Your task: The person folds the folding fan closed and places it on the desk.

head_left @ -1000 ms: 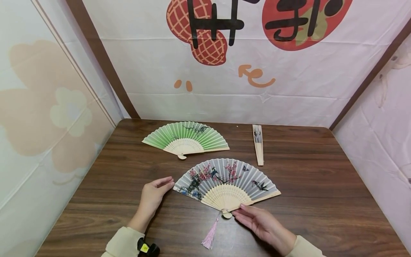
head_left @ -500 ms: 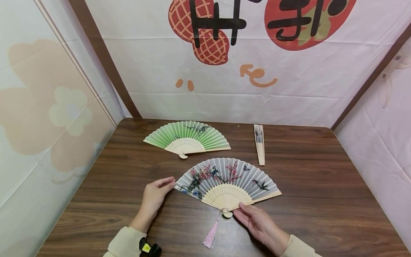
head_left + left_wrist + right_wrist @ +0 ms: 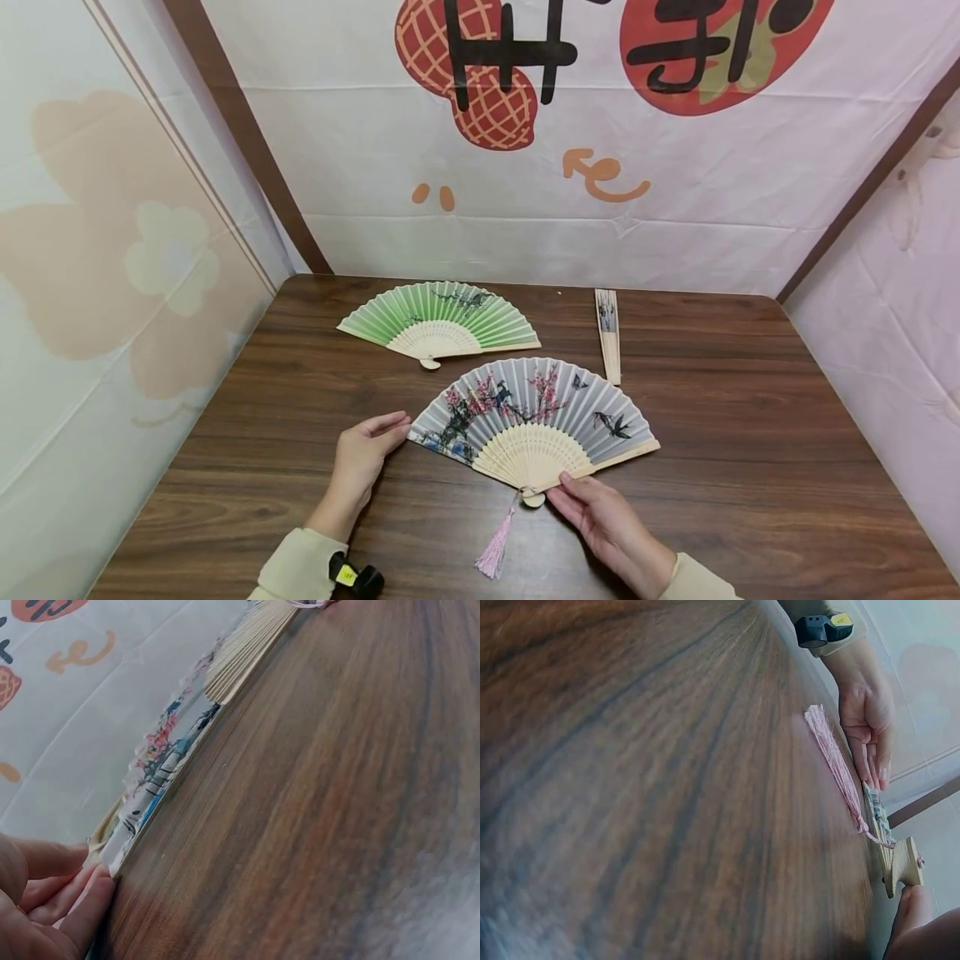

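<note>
So, taking the head view as a clock with 6 toward the person, the gray plum-blossom folding fan (image 3: 534,433) is right at the center, spread wide in front of them. It's got pink blossoms and birds printed on pleated fabric, pale ribs fanning out below, and a little rounded pivot end at 6 o'clock.

Left hand (image 3: 363,454) is over at 9, pinching the fan's far left tip between thumb and fingers. Right hand (image 3: 611,525) sits between 4 and 5, clamped on the bottom edge just beside the pivot, thumb on top and fingers tucked underneath. Honestly can't tell if the fan is touching the table (image 3: 750,458) or held a touch above it.

A pink tassel (image 3: 495,548) trails off the pivot toward 7 o'clock.

Further out, a green folding fan (image 3: 438,325) lies open between 10 and 11, with a dark branch print and the same sort of pale ribs. Around 1 o'clock there's a closed folding fan (image 3: 608,337), narrow, pointing roughly 12 to 6, its near end close to the gray one's upper edge.

Both arms come in wearing cream sleeves (image 3: 300,567), and a black wrist device (image 3: 356,577) with a yellow label is strapped on at 8. Past the table at 12 hangs a white printed cloth (image 3: 675,183) with red shapes and thick black strokes.
</note>
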`<state>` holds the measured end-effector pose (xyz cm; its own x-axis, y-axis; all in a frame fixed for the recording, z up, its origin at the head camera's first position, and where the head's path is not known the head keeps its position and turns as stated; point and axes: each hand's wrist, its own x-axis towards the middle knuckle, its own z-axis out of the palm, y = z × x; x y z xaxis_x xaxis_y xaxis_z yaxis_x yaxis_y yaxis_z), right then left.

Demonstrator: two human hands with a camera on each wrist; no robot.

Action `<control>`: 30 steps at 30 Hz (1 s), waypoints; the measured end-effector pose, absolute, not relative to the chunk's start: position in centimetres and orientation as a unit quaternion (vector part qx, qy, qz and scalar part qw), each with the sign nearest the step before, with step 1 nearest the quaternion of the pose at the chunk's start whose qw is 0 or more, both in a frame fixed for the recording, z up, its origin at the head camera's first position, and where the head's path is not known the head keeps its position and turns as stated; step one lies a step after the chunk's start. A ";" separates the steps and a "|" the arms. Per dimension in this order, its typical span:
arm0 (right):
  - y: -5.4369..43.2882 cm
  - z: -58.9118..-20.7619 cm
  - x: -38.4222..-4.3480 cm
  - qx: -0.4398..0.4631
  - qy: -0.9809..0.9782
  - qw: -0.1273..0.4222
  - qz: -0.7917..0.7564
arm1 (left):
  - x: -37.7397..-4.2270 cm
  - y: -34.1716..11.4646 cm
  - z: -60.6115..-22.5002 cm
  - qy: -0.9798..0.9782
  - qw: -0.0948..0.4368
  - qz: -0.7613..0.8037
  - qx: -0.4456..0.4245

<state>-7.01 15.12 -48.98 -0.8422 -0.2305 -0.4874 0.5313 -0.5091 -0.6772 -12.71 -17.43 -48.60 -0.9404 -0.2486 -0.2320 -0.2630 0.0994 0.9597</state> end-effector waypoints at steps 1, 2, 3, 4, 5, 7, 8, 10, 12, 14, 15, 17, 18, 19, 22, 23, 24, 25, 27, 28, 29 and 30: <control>15.1 -49.0 -7.0 0.171 0.446 0.221 -0.850 | -12.7 -17.4 -48.7 0.738 0.002 0.653 -0.171; 15.1 -49.0 -7.0 0.171 0.449 0.219 -0.849 | -12.7 -17.4 -48.7 0.736 -0.002 0.655 -0.169; 15.1 -49.0 -7.0 0.172 0.452 0.219 -0.848 | -12.7 -17.3 -48.8 0.735 -0.006 0.657 -0.166; 15.1 -49.0 -7.0 0.172 0.455 0.218 -0.846 | -12.7 -17.3 -48.8 0.734 -0.009 0.658 -0.165; 15.1 -49.0 -7.0 0.172 0.456 0.217 -0.846 | -12.8 -17.3 -48.9 0.734 -0.012 0.659 -0.164; 15.1 -48.9 -7.0 0.171 0.458 0.216 -0.845 | -12.7 -17.3 -49.0 0.731 -0.015 0.663 -0.162; 15.1 -48.9 -7.0 0.171 0.458 0.216 -0.845 | -12.7 -17.2 -49.0 0.729 -0.015 0.664 -0.163; 15.1 -48.7 -7.0 0.170 0.458 0.215 -0.846 | -12.7 -17.2 -49.1 0.725 -0.016 0.668 -0.165; 15.0 -48.6 -7.0 0.171 0.458 0.212 -0.846 | -12.7 -17.1 -49.1 0.716 -0.014 0.677 -0.170; 14.9 -48.4 -7.0 0.173 0.458 0.209 -0.847 | -12.7 -17.0 -49.2 0.693 -0.010 0.699 -0.176; 14.8 -48.4 -7.0 0.174 0.458 0.207 -0.847 | -12.7 -17.0 -49.2 0.680 -0.008 0.711 -0.180; 14.7 -48.6 -7.0 0.174 0.460 0.199 -0.848 | -12.7 -16.9 -49.5 0.652 -0.006 0.735 -0.185; 14.7 -48.7 -7.1 0.173 0.462 0.194 -0.848 | -12.8 -16.8 -49.6 0.638 -0.006 0.747 -0.187; 14.6 -48.6 -7.1 0.175 0.463 0.191 -0.847 | -12.8 -16.8 -49.6 0.625 -0.004 0.757 -0.192; 14.2 -48.5 -7.5 0.181 0.468 0.179 -0.847 | -13.2 -16.5 -49.3 0.595 -0.006 0.777 -0.206; 14.1 -48.4 -7.6 0.181 0.470 0.174 -0.846 | -13.3 -16.4 -49.2 0.584 -0.010 0.784 -0.209; 14.0 -48.4 -7.8 0.182 0.472 0.167 -0.846 | -13.4 -16.3 -49.1 0.574 -0.015 0.791 -0.211; 13.8 -48.3 -8.0 0.182 0.475 0.159 -0.846 | -13.6 -16.1 -49.0 0.563 -0.020 0.799 -0.212; 13.5 -48.1 -8.3 0.182 0.481 0.140 -0.846 | -13.9 -15.8 -48.7 0.545 -0.030 0.811 -0.211; 13.4 -48.0 -8.5 0.183 0.483 0.129 -0.846 | -14.1 -15.6 -48.6 0.538 -0.035 0.816 -0.210; 13.2 -48.0 -8.7 0.184 0.484 0.120 -0.847 | -14.3 -15.4 -48.5 0.532 -0.039 0.820 -0.209; 13.1 -47.9 -9.0 0.185 0.486 0.110 -0.847 | -14.5 -15.2 -48.4 0.526 -0.043 0.823 -0.208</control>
<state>-8.96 13.09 -47.92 -0.9073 -0.0070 -0.4204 0.3663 -0.5041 -0.7821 -14.49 -15.22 -48.45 -0.9095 -0.2894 -0.2984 -0.1492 -0.4426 0.8842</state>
